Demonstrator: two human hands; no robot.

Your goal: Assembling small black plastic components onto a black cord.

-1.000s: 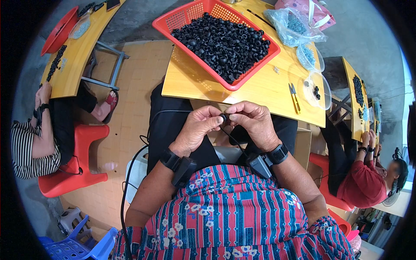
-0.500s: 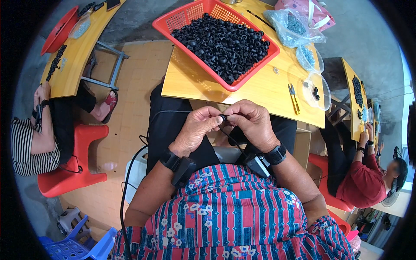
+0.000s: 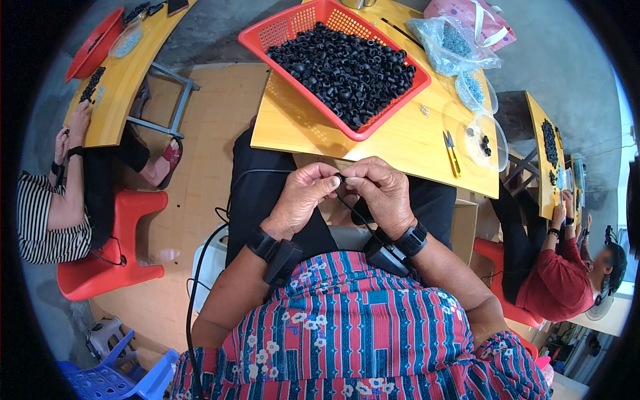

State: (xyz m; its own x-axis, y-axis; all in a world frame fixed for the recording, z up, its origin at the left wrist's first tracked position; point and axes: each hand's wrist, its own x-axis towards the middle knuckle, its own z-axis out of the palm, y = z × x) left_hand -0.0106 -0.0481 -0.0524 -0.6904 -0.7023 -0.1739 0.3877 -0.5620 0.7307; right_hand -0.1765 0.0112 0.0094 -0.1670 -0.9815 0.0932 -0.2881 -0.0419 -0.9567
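Observation:
Between my two hands, just off the table's near edge, is a small round black part, mostly covered by fingertips. My left hand pinches it from one side with thumb and forefinger. From the other side my right hand closes on it, thumb and fingers pressed together. Beyond them a red plastic basket, set on the yellow table, holds a heap of small black ring-like and cap-like parts. Whether anything else sits between my fingertips is hidden.
Yellow-handled snips lie right of the basket, beside a clear plastic lid with a few black pieces. Behind are a clear bag and a tub of bluish bits. Black cables hang by my wrists. People sit at tables on both sides.
My right hand has turned slightly and shifted a little left, covering more of the black part. My left hand has barely moved. The person at left has reached farther up their table.

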